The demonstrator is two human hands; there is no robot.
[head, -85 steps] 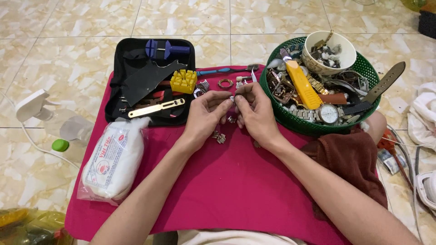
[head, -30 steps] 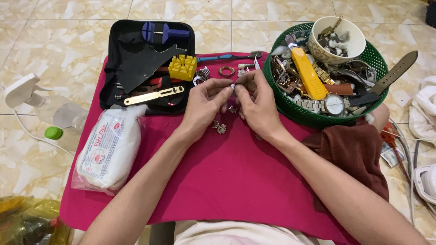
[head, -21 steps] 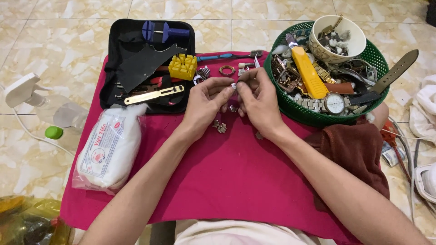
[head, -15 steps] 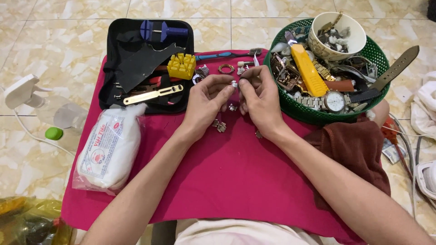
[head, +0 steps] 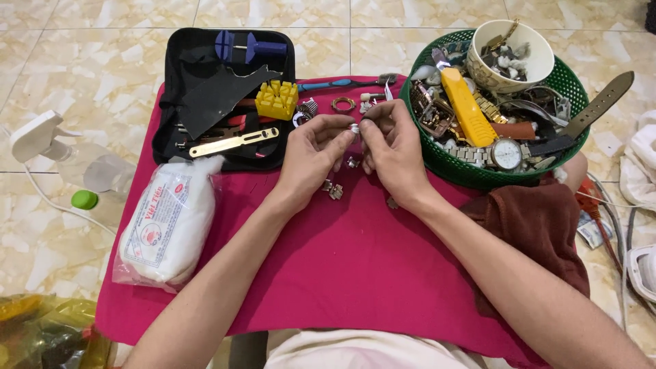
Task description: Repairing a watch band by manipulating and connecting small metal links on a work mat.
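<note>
Pinching one small silver metal part (head: 354, 128) between them, the left hand (head: 311, 156) and right hand (head: 391, 152) meet fingertip to fingertip, fingers pressed together, above the pink cloth (head: 355, 260). Three more loose metal links (head: 333, 190) lie just below the fingers, beside one green basket (head: 447, 164) of watches.

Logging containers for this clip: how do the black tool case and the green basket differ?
The black tool case is flat, rectangular and lies open with tools in rows; the green basket is round, perforated and heaped with watches and straps. Both rest on the pink cloth, beyond the hands.
</note>
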